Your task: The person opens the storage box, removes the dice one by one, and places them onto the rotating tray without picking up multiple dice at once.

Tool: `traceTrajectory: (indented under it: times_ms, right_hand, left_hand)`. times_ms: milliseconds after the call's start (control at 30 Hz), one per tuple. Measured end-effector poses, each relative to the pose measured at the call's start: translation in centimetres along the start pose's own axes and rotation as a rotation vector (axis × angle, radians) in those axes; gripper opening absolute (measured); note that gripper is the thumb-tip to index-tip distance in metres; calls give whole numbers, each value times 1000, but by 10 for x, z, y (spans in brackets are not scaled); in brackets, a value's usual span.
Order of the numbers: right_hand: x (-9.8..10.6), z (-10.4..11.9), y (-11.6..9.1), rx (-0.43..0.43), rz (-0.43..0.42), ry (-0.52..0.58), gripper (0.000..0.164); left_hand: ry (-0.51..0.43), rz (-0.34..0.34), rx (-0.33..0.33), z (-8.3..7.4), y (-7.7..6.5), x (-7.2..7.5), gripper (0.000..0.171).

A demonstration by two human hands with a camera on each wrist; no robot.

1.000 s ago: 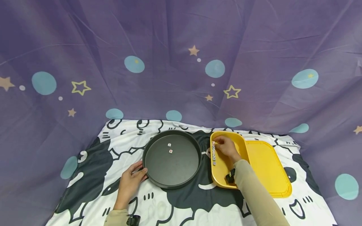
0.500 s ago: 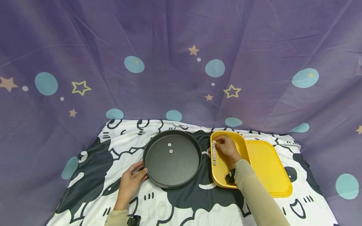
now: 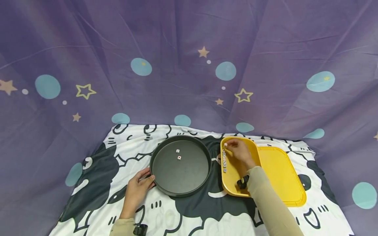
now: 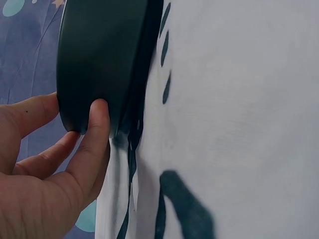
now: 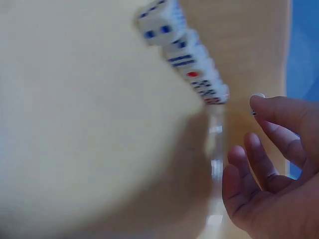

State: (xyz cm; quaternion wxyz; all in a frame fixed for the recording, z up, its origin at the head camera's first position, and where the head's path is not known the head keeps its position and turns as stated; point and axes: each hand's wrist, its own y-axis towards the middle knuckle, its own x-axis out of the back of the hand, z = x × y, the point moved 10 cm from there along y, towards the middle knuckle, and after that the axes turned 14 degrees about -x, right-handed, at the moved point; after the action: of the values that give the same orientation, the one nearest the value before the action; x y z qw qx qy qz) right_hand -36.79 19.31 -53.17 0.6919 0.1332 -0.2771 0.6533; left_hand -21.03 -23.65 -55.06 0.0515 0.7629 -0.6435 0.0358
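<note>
My right hand (image 3: pixel 240 151) is inside a yellow box (image 3: pixel 233 188), pinching a white die (image 3: pixel 225 144) between thumb and fingertip. Only a sliver of that die (image 5: pixel 257 95) shows in the right wrist view. A row of several dice (image 3: pixel 224 161) with blue and red pips lies along the box's left wall, just apart from the held one. To the left, a round dark pan (image 3: pixel 181 173) holds two dice, one (image 3: pixel 178 151) behind the other (image 3: pixel 179 158). My left hand (image 3: pixel 137 188) rests its fingertips and thumb against the pan's outer wall (image 4: pixel 102 55), fingers fairly straight.
A flat yellow lid-like piece (image 3: pixel 280 177) lies against the box's right side. Beneath everything spreads a black-and-white printed cloth (image 3: pixel 160 209). A purple curtain (image 3: pixel 189 42) with stars and dots hangs behind.
The right hand has taken the die at the far end of the row and moved it slightly away from the others. The left hand stays against the pan.
</note>
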Motion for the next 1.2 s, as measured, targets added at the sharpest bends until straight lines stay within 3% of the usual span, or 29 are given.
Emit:
traceTrajectory:
  times_ms: [267,533,700,967,1200]
  right_hand:
    - [17,37,-14,139,-40,29,15]
    - [18,65,-22,138,-7,43,19]
    - [9,82,-27,130,43,67,18]
    - [-20,113,-32,192,80,72,18]
    - [-47,140,-37,249,70,50,17]
  left_hand:
    - [-7,1,-2,2,1,0,46]
    - [-2,0,-2,2,0,1,47]
    - [-12,4,-5,2,0,1,46]
    - [-6,1,1,1,0,1,47]
    - [-5,-4,1,1,0,1,46]
